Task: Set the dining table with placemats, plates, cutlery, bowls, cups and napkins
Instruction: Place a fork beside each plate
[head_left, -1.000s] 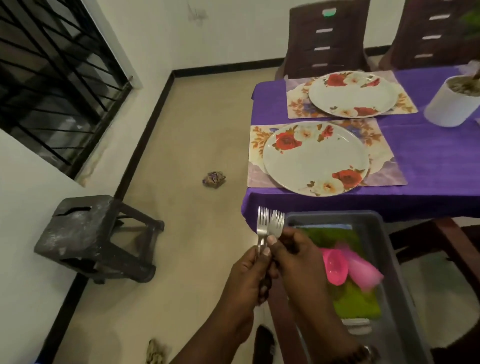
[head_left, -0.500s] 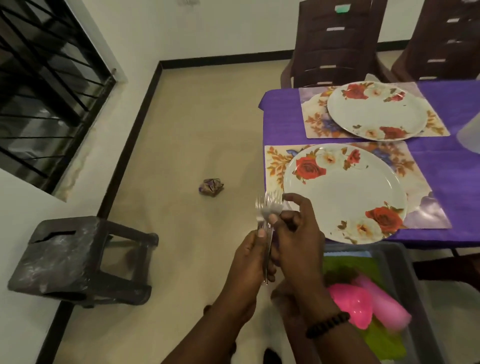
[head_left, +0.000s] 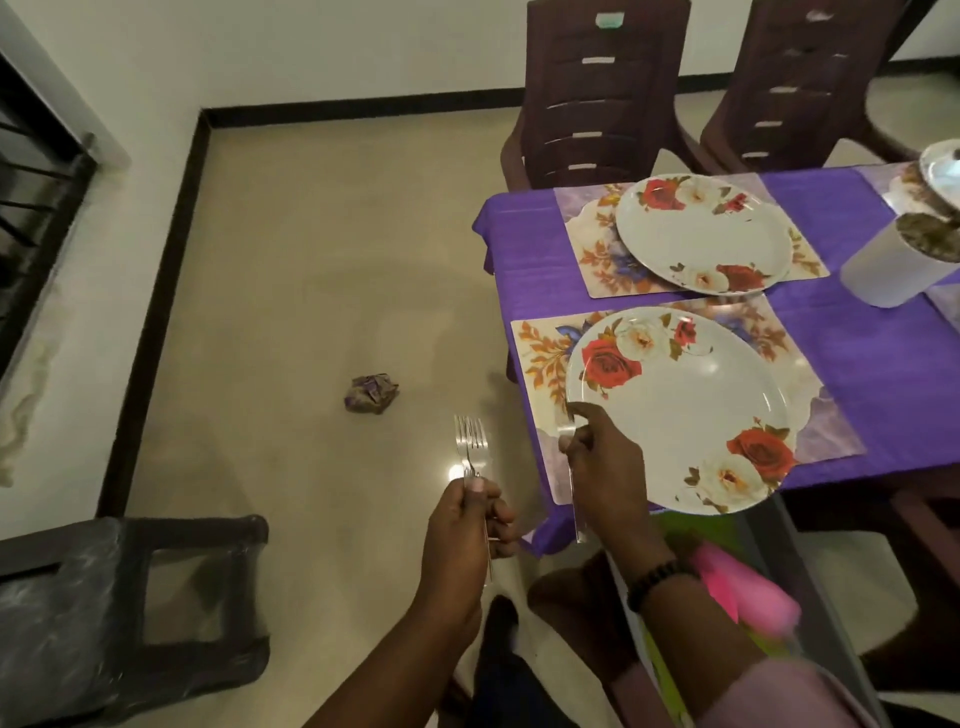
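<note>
Both forearms bare. Black beaded bracelet (head_left: 653, 576) on right wrist. Pale pink fabric sleeve (head_left: 789, 693) visible at lower right, upper arm; blurred.

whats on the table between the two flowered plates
In the head view, nothing stands between the near plate and the far plate: only their placemats' edges and a strip of purple tablecloth.

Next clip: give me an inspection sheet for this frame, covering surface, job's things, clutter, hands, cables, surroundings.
Surface: table under a purple cloth.
Job's things: two floral plates, near plate and far plate, each on a placemat; grey bin with pink cups.
Clutter: crumpled wrapper on the floor.
Hands: left hand grips forks; right hand holds one fork beside the near plate.
Cables: nothing seen.
Surroundings: two chairs, dark stool, white pot.
</note>
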